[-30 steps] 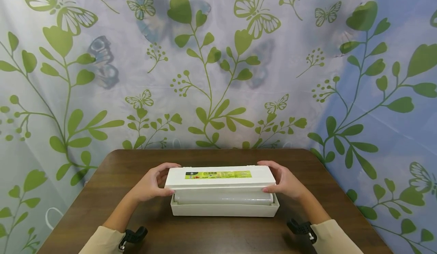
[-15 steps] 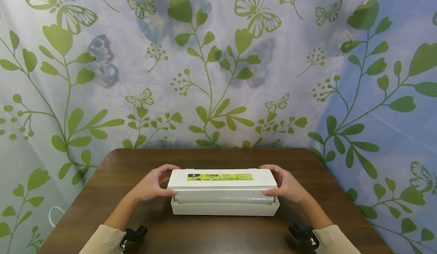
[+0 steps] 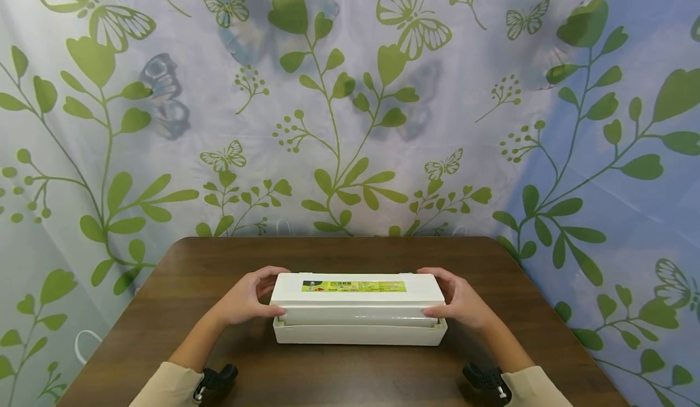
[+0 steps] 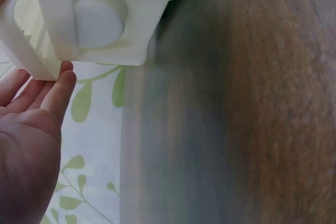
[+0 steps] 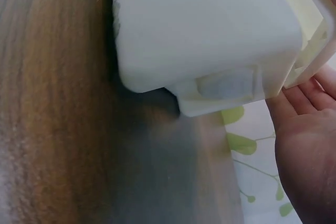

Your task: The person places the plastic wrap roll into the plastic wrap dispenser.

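Note:
A white cling film dispenser sits lengthwise across the table, its lid raised at the front above the base. Between them a strip of the film roll shows. Left hand grips the lid's left end, thumb at the front edge and fingers behind. At the right end, the right hand grips the lid in the same way. Both wrist views show fingertips under the lid's edge, with a gap between the lid and the base end. A green-yellow label lies along the lid's top.
The dispenser stands on a brown wooden table with rounded far corners. Behind it hangs a curtain printed with green leaves and butterflies. Each wrist wears a black strap next to a beige sleeve.
Both hands have brought the lid slightly down and a little to the right, narrowing the strip of film roll in front. The base has stayed nearly still.

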`<state>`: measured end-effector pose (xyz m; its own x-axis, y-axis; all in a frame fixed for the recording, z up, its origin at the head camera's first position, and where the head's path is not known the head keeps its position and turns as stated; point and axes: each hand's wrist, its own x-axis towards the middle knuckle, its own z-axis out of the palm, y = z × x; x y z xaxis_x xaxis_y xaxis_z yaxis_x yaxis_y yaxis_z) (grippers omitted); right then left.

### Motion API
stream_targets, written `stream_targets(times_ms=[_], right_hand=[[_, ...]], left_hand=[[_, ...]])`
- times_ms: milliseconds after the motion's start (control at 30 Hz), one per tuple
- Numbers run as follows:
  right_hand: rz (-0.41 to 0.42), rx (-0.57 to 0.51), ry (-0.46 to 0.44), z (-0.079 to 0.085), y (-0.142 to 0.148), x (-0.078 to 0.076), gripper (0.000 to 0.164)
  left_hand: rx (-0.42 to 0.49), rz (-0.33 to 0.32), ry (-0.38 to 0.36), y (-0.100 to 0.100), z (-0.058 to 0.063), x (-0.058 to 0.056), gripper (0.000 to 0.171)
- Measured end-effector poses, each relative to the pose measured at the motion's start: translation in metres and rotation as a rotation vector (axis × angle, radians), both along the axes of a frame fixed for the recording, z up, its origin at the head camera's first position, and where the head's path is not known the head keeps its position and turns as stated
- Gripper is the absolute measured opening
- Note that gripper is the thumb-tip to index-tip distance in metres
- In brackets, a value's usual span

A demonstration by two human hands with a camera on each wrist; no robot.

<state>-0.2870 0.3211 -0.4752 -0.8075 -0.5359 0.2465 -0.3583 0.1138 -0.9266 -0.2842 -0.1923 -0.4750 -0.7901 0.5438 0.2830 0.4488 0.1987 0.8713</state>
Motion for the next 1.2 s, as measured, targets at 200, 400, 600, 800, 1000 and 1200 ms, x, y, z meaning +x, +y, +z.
stream_targets(times_ms=[200,400,600,800,1000,1200], right_hand=[[0.007,-0.017,-0.021,-0.006,0.002,0.001,0.079],[0.005,-0.025,-0.037,-0.01,0.003,0.0,0.081],[0.018,-0.03,-0.037,-0.013,0.004,0.0,0.08],[0.028,-0.054,-0.029,-0.015,0.005,0.002,0.079],[0.015,-0.048,-0.061,-0.016,0.005,0.004,0.081],[-0.016,-0.031,-0.087,-0.018,0.006,0.005,0.081]], left_hand=[[-0.008,0.001,-0.005,0.001,-0.005,-0.001,0.068],[-0.009,0.003,-0.014,0.002,-0.009,0.0,0.069],[-0.007,-0.008,-0.006,0.002,-0.01,-0.001,0.067],[-0.011,-0.02,-0.021,0.005,-0.01,-0.001,0.066],[-0.014,-0.012,-0.045,0.005,-0.011,0.001,0.066],[-0.015,-0.012,-0.049,0.006,-0.011,0.002,0.067]])
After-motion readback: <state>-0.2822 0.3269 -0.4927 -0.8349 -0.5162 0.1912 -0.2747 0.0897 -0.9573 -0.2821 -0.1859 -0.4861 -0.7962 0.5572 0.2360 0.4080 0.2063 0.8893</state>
